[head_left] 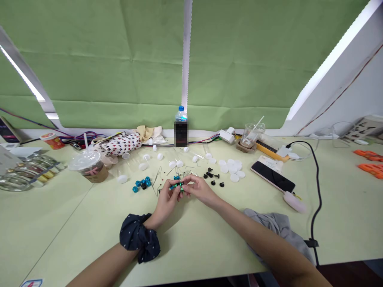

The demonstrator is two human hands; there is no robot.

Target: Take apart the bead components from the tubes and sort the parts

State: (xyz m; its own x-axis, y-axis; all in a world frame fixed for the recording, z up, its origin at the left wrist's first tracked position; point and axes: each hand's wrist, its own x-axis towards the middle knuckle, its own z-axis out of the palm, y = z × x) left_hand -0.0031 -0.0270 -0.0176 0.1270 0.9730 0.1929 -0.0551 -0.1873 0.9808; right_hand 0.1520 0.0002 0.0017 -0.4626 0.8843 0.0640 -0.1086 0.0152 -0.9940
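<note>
In the middle of the table, my left hand [168,196] pinches a small shiny green-and-black part [176,185], whose exact kind I cannot make out. The fingers of my right hand [197,189] close on the same part from the other side and partly cover it. Just beyond my fingers lie a small blue metal piece [176,177] and thin L-shaped hex keys [156,179]. Several round blue knobs [138,183] are grouped left of my hands. To the right are several black knobs with short stems [213,183].
White discs [235,169] and clear tubes with white caps [122,179] lie farther back. A lidded drink cup [92,169] stands left, a water bottle [181,115] behind. On the right are a phone [273,177], a black cable [317,191], grey cloth [275,223] and orange-handled scissors [369,169].
</note>
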